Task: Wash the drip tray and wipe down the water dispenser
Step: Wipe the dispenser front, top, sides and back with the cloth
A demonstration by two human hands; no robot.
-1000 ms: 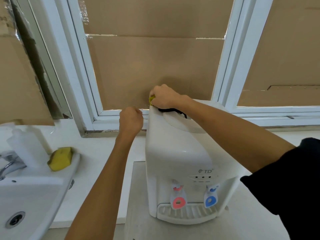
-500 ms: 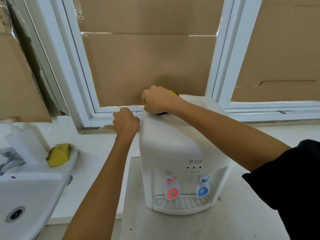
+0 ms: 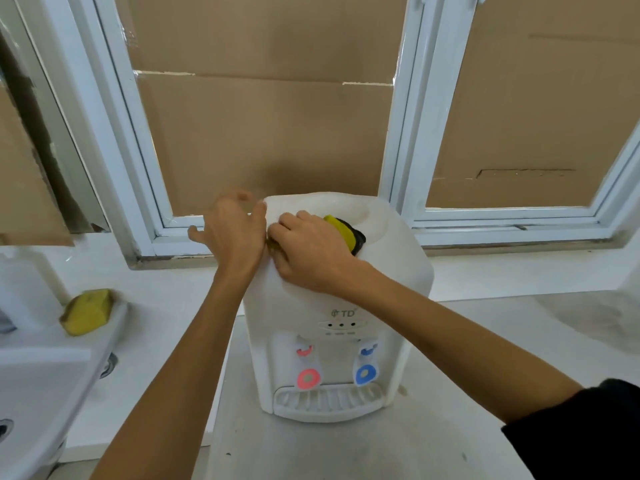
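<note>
A white water dispenser [image 3: 391,271] stands on the counter below the window, with a pink tap and a blue tap on its front. Its white slotted drip tray [image 3: 329,401] sits in place at the base. My right hand [image 3: 311,254] presses a yellow and black sponge [image 3: 346,230] onto the dispenser's top left edge. My left hand [image 3: 235,233] lies with fingers spread against the dispenser's upper left corner, touching my right hand.
A white sink [image 3: 41,386] is at the left, with a second yellow sponge [image 3: 88,311] on its rim. A white window frame [image 3: 401,140] backed with cardboard rises behind the dispenser. Pale counter [image 3: 485,341] stretches to the right.
My right hand has slid the sponge from the back left of the top forward and down over the left edge. My left hand has moved from the sill to the dispenser's corner and spread its fingers.
</note>
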